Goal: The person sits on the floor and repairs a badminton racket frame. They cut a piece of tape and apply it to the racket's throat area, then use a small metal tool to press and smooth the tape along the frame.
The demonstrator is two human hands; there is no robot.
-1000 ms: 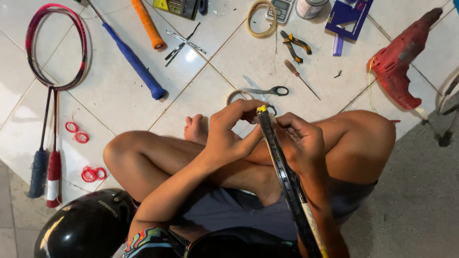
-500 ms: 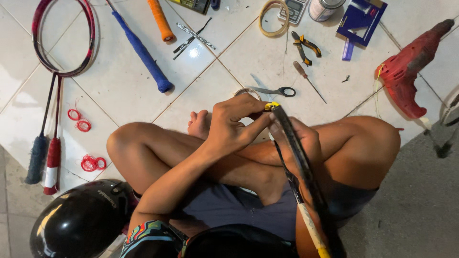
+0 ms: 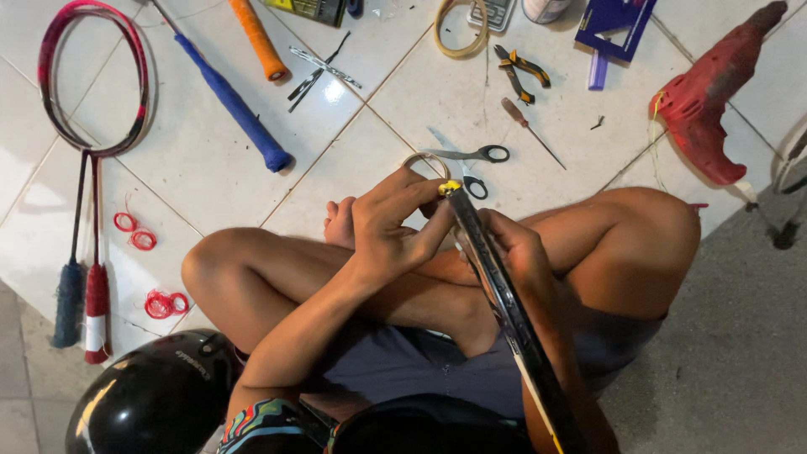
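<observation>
Your left hand (image 3: pixel 391 231) pinches the yellow tip (image 3: pixel 449 187) of the black racket frame (image 3: pixel 504 303), fingers closed on it. Your right hand (image 3: pixel 513 252) wraps shut around the frame just below. Frame runs from your lap up toward 11 o'clock. Scissors (image 3: pixel 471 160) lie on the floor (image 3: pixel 193 168) just past the tip at 12; red drill (image 3: pixel 710 105) at 2.

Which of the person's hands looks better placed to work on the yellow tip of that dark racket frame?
Probably the left hand: its fingertips pinch at the yellow tip of the racket frame, while the right hand grips the frame lower down.
</observation>
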